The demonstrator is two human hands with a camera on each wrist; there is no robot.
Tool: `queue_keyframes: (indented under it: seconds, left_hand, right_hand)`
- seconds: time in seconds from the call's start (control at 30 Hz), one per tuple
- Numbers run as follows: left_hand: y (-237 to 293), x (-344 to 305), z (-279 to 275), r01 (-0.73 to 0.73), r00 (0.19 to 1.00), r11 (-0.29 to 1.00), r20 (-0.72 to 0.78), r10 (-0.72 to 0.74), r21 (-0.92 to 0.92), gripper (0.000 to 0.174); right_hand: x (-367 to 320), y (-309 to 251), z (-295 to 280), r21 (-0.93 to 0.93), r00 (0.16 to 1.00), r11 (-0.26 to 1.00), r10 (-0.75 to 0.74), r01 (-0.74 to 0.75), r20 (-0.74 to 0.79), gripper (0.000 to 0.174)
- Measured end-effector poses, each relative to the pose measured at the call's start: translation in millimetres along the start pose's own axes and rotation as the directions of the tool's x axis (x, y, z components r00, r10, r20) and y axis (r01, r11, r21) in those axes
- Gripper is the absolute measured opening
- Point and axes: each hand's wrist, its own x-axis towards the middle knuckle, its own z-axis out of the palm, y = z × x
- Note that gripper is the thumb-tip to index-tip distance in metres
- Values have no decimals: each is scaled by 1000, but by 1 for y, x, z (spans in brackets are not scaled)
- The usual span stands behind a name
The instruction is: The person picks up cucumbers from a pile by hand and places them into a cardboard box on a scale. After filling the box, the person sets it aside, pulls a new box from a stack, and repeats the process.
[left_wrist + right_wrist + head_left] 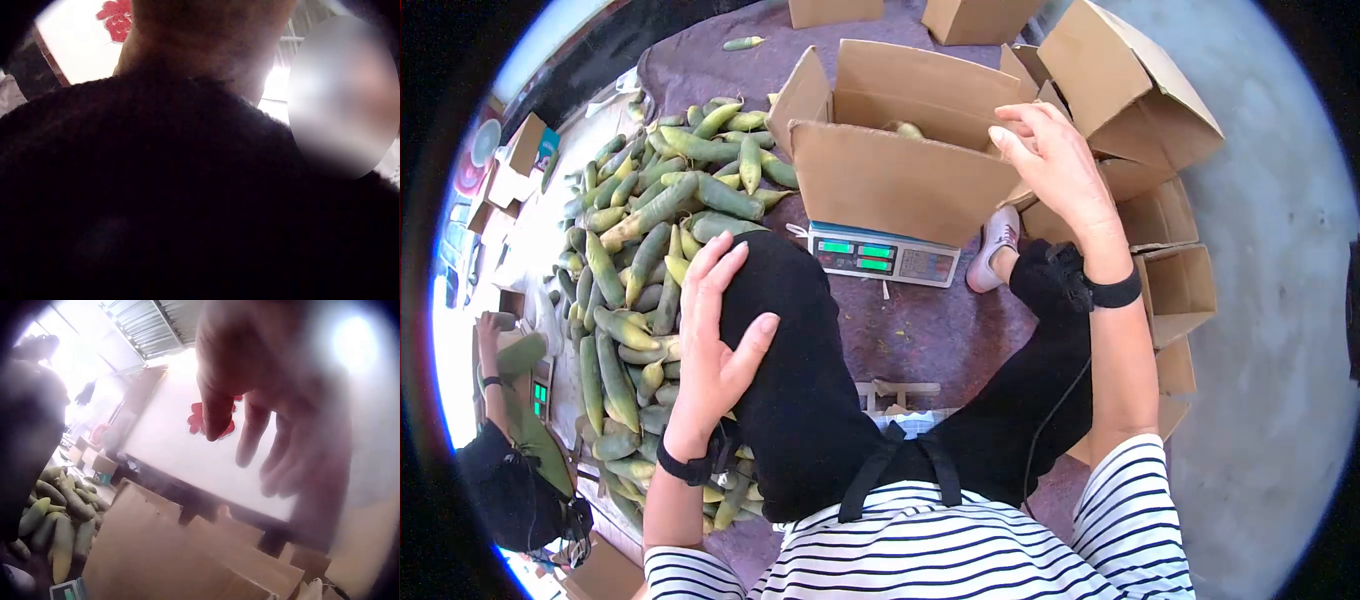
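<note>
My left hand [718,330] rests on the knee of the black trousers [785,320], fingers extended and holding nothing. My right hand [1060,165] is raised over the right end of an open cardboard box [900,180], its fingers loosely bent with nothing between them. In the right wrist view that same hand [294,406] hangs above the box's flaps [150,544]. The box sits on a digital scale [885,257] with lit green displays. Inside it, the top of a green radish [908,130] shows over the front wall. Dark cloth [187,200] fills most of the left wrist view.
A big heap of green radishes [660,240] lies to the left. More cardboard boxes [1135,90] stand along the right side, and others at the back. A shoe [997,250] is planted just right of the scale. Another person [515,430] works at far left beside a second scale.
</note>
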Motion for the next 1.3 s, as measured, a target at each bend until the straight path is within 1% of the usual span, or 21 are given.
queue_keyframes:
  seconds: [0.07, 0.13, 0.2, 0.23, 0.27, 0.3, 0.33, 0.4, 0.43, 0.5, 0.53, 0.6, 0.7, 0.87, 0.93, 0.97, 1.03, 1.07, 1.17, 1.23, 1.3]
  left_hand:
    - [-10, -5, 5, 97, 994, 970, -32, -107, -221, 52]
    - [-30, -14, 14, 263, 945, 801, -23, -325, -538, 43]
    - [-58, -30, 19, 434, 884, 787, 38, -466, -438, 33]
    - [-78, -40, 24, 416, 908, 872, 54, -416, -258, 29]
    - [-98, -56, 32, 428, 904, 870, 107, -415, -246, 27]
    - [-113, -70, 35, 552, 827, 814, 250, -504, -183, 28]
    - [-143, -98, 43, 552, 808, 827, 315, -498, -110, 28]
    - [-137, -115, 46, 618, 693, 786, 462, -553, 15, 32]
    - [-145, -132, 50, 627, 687, 779, 460, -563, 19, 32]
    - [-172, -171, 64, 471, 735, 850, 428, -527, 238, 37]
    - [-171, -178, 67, 492, 725, 834, 414, -551, 248, 37]
    - [-167, -191, 74, 408, 645, 745, 412, -644, 527, 40]
    - [-161, -196, 83, 405, 504, 614, 395, -768, 677, 38]
    - [-170, -201, 85, 466, 515, 632, 391, -763, 619, 40]
    - [-178, -198, 82, 416, 669, 649, 269, -693, 637, 40]
    - [-185, -195, 78, 418, 668, 647, 266, -695, 637, 40]
    - [-194, -178, 63, 455, 713, 578, 111, -692, 677, 41]
    - [-196, -166, 53, 519, 680, 531, 52, -731, 670, 46]
    - [-262, -168, 30, 586, 788, 475, -325, -523, 657, 48]
    - [-285, -155, 8, 758, 652, 449, -540, -532, 473, 52]
    - [-321, -152, -10, 919, 385, 340, -637, -668, 200, 62]
  right_hand:
    - [-5, 8, -10, 25, 999, 999, 28, -29, 15, 33]
    - [-9, 13, -16, -23, 992, 999, 37, -34, 122, 32]
    - [-11, 14, -16, -7, 989, 999, 52, -52, 142, 32]
    - [-11, 14, -14, 9, 984, 998, 60, -63, 165, 32]
    - [-9, 14, -12, 13, 985, 998, 61, -64, 163, 32]
    - [-8, 15, -8, 10, 985, 999, 33, -35, 172, 32]
    - [-6, 16, -3, 6, 983, 1000, 4, -6, 183, 32]
    - [-4, 21, 9, 12, 986, 1000, -12, 10, 169, 32]
    - [-3, 23, 16, 16, 988, 999, -32, 30, 154, 32]
    - [-3, 30, 31, 1, 988, 999, -52, 53, 148, 31]
    - [-3, 31, 38, -17, 989, 997, -69, 72, 134, 30]
    - [-3, 29, 46, -109, 983, 990, -75, 94, 167, 29]
    - [-2, 26, 51, -135, 976, 980, -124, 148, 177, 29]
    - [-4, 18, 53, -192, 948, 971, -80, 145, 309, 34]
    - [-5, 14, 54, -201, 946, 968, -84, 152, 312, 35]
    - [-4, 12, 54, -213, 944, 967, -67, 141, 323, 36]
    - [-4, 9, 56, -222, 941, 966, -53, 133, 333, 37]
    - [-5, 9, 57, -240, 943, 960, -58, 143, 329, 37]
    - [-4, 6, 59, -264, 941, 953, -55, 150, 335, 38]
    - [-2, 6, 61, -274, 938, 950, -49, 149, 342, 38]
    - [-1, 7, 64, -301, 930, 940, -41, 160, 364, 40]
